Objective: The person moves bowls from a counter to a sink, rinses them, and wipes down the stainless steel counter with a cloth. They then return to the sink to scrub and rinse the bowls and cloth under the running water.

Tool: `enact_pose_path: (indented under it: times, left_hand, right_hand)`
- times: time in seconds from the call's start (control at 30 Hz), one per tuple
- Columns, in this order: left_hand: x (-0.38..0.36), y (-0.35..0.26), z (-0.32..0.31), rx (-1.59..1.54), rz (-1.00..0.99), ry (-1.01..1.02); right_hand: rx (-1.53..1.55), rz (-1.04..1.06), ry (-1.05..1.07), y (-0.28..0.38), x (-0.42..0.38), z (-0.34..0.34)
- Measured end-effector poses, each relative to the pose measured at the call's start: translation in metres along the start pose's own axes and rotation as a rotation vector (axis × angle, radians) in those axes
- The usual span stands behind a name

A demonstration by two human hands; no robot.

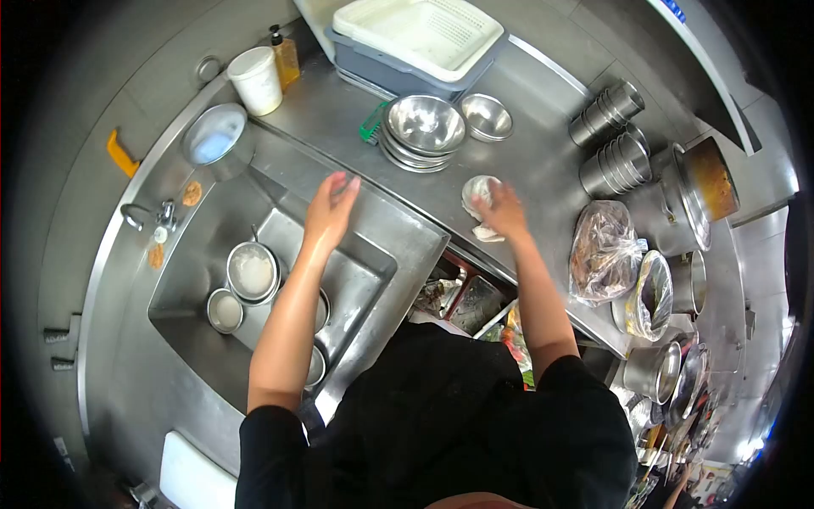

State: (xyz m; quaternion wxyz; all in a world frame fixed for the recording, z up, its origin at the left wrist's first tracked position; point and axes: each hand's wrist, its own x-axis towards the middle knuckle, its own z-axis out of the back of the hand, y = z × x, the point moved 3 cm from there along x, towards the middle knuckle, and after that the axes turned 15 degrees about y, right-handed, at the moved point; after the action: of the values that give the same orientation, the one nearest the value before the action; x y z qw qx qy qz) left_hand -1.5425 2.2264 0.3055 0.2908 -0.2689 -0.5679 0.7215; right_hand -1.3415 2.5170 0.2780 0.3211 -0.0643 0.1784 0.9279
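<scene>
My left hand (pixel 332 208) hovers over the back rim of the sink (pixel 369 222), palm turned inward, fingers apart and nothing in it. On the steel counter (pixel 373 182), a crumpled white cloth (pixel 477 188) lies beneath the fingertips of my right hand (pixel 504 210). Those fingers are spread and slightly blurred, and they overlap the cloth in this view. Beyond my hands stands a stack of steel bowls (pixel 424 125), with a smaller steel bowl (pixel 487 116) to its right and a green brush (pixel 372 123) to its left.
In the sink sit a pot of cloudy liquid (pixel 253 271) and a small cup (pixel 225 310). A white basket (pixel 424 34) rests in a grey tub (pixel 398 78) at the back. To the right are stacked steel containers (pixel 616 161), a plastic bag (pixel 604 254) and a large pot (pixel 666 212).
</scene>
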Motion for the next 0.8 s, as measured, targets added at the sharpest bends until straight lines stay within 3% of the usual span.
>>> enact_pose_path:
  times: [0.03, 0.07, 0.1, 0.17, 0.27, 0.4, 0.67, 0.73, 0.8]
  left_hand:
    - [0.024, -0.011, -0.013, -0.087, 0.120, 0.045]
    - [0.046, -0.024, -0.028, -0.173, 0.241, 0.085]
    - [0.067, -0.034, -0.040, -0.160, 0.250, 0.084]
    - [0.099, -0.039, -0.062, -0.328, 0.491, 0.067]
    - [0.140, -0.009, -0.075, -0.303, 0.553, 0.190]
    - [0.142, 0.021, -0.074, -0.594, 0.471, 0.162]
    - [0.067, 0.056, -0.022, -0.644, 0.407, -0.056]
    - [0.033, 0.046, -0.003, -0.582, 0.466, -0.220]
    - [0.006, 0.044, 0.013, -0.693, 0.488, -0.238]
  right_hand:
    - [-0.217, -0.098, -0.003, -0.001, 0.011, -0.017]
    - [-0.202, -0.100, 0.008, 0.001, 0.020, -0.026]
    - [-0.201, -0.051, -0.090, 0.006, 0.031, -0.029]
    - [-0.184, -0.003, -0.179, 0.006, 0.053, -0.027]
    - [-0.181, 0.245, -0.305, 0.009, 0.088, -0.009]
    - [-0.209, 0.288, -0.192, 0.017, 0.115, -0.008]
    - [-0.069, 0.549, -0.161, 0.057, 0.084, -0.022]
    - [-0.046, 0.571, -0.163, 0.063, 0.090, -0.022]
    - [-0.018, 0.606, -0.145, 0.069, 0.095, -0.027]
